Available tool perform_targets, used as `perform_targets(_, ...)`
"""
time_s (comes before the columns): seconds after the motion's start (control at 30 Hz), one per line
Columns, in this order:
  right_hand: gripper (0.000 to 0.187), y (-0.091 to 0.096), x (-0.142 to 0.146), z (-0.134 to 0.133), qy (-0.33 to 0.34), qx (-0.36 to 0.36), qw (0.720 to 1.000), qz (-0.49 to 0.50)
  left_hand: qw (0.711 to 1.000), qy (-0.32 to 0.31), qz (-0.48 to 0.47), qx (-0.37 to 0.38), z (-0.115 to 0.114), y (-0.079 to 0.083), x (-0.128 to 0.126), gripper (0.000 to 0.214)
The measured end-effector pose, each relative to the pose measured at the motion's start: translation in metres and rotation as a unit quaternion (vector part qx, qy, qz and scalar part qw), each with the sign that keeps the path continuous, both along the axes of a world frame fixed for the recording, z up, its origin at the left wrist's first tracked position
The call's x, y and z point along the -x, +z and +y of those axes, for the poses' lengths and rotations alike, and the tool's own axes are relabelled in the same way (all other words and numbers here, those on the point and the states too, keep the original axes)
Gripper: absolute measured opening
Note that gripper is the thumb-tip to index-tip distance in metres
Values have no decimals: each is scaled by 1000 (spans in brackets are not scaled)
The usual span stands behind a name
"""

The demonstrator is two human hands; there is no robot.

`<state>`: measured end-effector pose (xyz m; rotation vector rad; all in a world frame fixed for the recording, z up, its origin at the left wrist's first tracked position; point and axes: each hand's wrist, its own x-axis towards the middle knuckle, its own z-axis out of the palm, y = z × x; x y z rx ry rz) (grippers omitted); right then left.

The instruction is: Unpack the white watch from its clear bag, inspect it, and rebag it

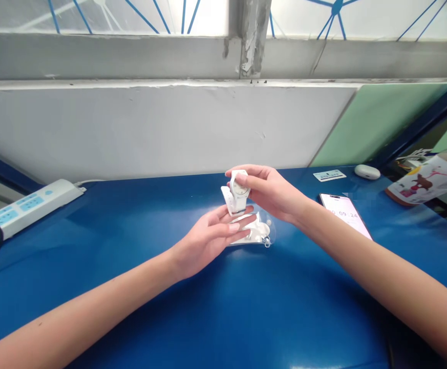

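Pinched between the thumb and fingers of my right hand (265,187) is a small white hinged piece with a round dial-like part (240,191). A flat flap stands out from its left side, and its lower end is just above the fingers of my left hand (208,236). That hand is open, palm turned up, fingers stretched to the right; whether it touches the white piece I cannot tell. Behind these fingers lies a clear plastic pouch (261,230) with white contents and a small metal clasp, partly hidden by the hand.
On the blue table (223,307), a white power strip (27,205) sits at the left. To the right are a lit phone (348,218), partly behind my right forearm, a card (329,176), a white earbud case (367,172) and a labelled bottle (430,177). A wall (150,128) stands behind.
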<state>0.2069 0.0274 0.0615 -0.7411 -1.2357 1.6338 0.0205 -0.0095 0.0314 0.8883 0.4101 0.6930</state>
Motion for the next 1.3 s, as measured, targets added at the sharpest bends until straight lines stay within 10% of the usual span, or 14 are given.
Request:
perform_targets(0.23, 18, 0, -2, -2, -2, -75, 993, -93, 998, 5, 60, -31, -4, -2, -1, 27)
perform_targets(0.53, 28, -4, 2, 0, 166, 38, 984, 49, 993, -12, 112, -36, -10, 1, -6, 32)
perform_targets(1.07, 57, 1, 2, -5, 211, 80, 970, 89, 992, -36, 123, -12, -12, 4, -8, 36)
perform_targets(1.3, 50, 6, -1, -4, 164, -6, 985, 47, 982, 87, 158, -53, -4, 4, -5, 33)
